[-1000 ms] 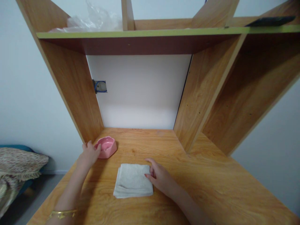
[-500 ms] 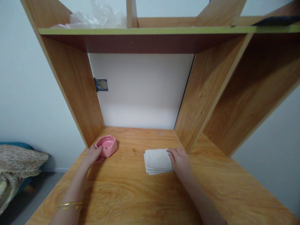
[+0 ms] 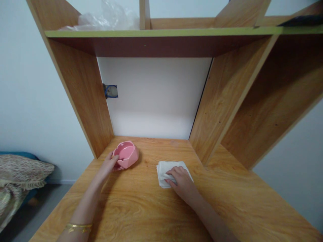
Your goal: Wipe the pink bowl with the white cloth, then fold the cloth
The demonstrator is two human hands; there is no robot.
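My left hand is closed on the near left side of a pink, angular ashtray, thumb over its rim and fingers underneath. The ashtray is tilted, its round hollow facing up and a little toward me. On the desk to the right lies a folded white cloth in several layers. My right hand rests on it, thumb and fingers pinching up a fold of the top layer.
The wooden desk runs under a shelf with side panels. Crumpled clear plastic lies on the shelf at upper left. A wall socket box shows in the white back panel. A patterned blanket lies at far left.
My left hand has moved right with the ashtray, which now tilts more. My right hand has slid from the cloth's right edge onto its middle and gathered a fold.
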